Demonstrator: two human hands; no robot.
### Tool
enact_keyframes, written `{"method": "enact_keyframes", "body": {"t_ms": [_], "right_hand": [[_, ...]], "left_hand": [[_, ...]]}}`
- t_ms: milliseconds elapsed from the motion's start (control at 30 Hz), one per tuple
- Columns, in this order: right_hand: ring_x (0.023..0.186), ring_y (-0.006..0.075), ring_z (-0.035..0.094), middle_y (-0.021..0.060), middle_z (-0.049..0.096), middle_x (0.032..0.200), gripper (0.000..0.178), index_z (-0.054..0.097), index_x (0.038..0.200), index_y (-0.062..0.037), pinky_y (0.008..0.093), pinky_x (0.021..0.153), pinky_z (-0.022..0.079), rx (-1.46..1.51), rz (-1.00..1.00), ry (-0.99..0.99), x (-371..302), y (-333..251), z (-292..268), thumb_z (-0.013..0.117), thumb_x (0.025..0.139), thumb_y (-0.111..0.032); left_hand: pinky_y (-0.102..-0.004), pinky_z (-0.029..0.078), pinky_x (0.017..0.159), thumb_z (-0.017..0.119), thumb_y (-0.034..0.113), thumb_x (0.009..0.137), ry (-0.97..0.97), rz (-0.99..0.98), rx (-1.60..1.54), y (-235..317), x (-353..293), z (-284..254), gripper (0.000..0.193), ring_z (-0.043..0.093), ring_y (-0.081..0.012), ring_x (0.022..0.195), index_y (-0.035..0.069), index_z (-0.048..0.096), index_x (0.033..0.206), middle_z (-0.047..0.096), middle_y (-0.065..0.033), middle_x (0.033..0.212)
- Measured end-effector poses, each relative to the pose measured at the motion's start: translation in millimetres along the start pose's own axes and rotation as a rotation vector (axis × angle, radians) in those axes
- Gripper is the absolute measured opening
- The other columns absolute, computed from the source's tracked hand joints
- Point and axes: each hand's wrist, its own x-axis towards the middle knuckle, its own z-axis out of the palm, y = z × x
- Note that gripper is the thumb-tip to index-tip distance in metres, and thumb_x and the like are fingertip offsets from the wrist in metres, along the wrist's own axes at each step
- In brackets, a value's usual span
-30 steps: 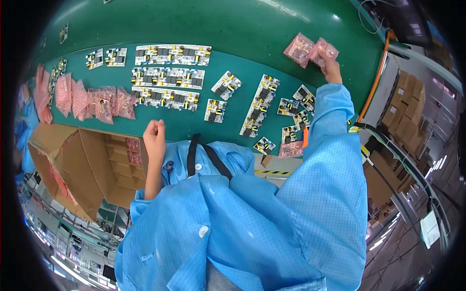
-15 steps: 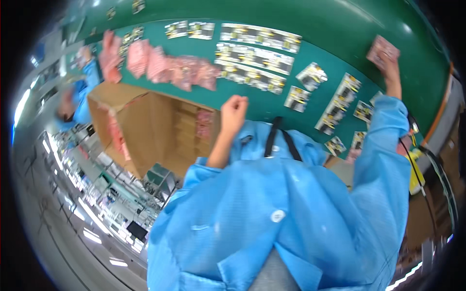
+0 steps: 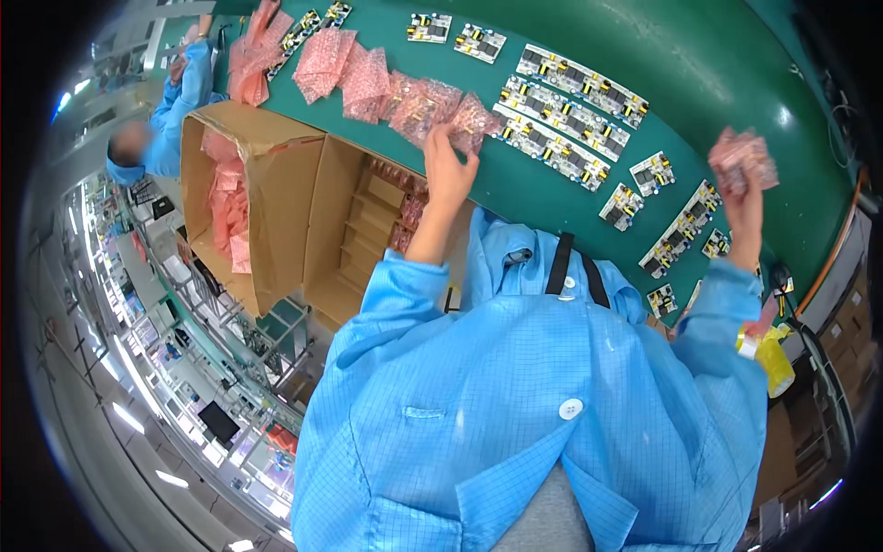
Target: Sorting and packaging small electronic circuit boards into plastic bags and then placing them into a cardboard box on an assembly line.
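Observation:
My left hand [image 3: 447,171] reaches to the near edge of a pink bubble bag [image 3: 474,120], the rightmost of several on the bench. Its thumb stands apart from its fingers, and the fingertips seem to touch the bag. At the right, my right hand [image 3: 743,207] grips another pink bubble bag [image 3: 743,156] above the bench. What lies inside that bag is hard to make out. Between my hands lie rows of circuit boards [image 3: 552,145] with yellow and black parts. A joined strip of boards [image 3: 681,228] is close to my right hand.
An open cardboard box [image 3: 276,189] stands at the near left edge of the green bench [image 3: 533,216], with pink bags [image 3: 230,207] inside. Beside it, a divided carton [image 3: 368,221] holds several pink-wrapped pieces. Another person [image 3: 175,110] in blue works at the far left.
My left hand has gone from a closed fist near my body to the bubble bag, its fingers now parted. My right hand still holds its bag. The whole view has shifted.

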Motion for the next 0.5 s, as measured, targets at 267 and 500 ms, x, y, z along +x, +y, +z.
{"method": "enact_keyframes", "body": {"t_ms": [267,500], "right_hand": [[0.109,0.0183,0.057,0.0061,0.059,0.118,0.075,0.029,0.140,-0.0065,0.0334,0.094,0.046,-0.224,0.198,-0.259,-178,163,130,0.072,0.079,-0.012],[0.104,0.0208,0.058,0.0117,0.057,0.116,0.073,0.038,0.127,0.0009,0.0337,0.089,0.049,-0.458,-0.006,-0.151,-150,273,110,0.081,0.069,-0.013]], "left_hand": [[-0.0479,0.042,0.091,0.079,0.030,0.061,-0.157,0.000,0.385,-14,26,17,0.071,0.048,-0.0371,0.105,-0.001,0.045,0.115,0.050,-0.0195,0.108],[-0.0470,0.048,0.084,0.080,0.037,0.054,-0.217,0.007,0.329,-25,27,12,0.073,0.054,-0.0419,0.096,-0.008,0.046,0.100,0.054,-0.0241,0.101]]}}
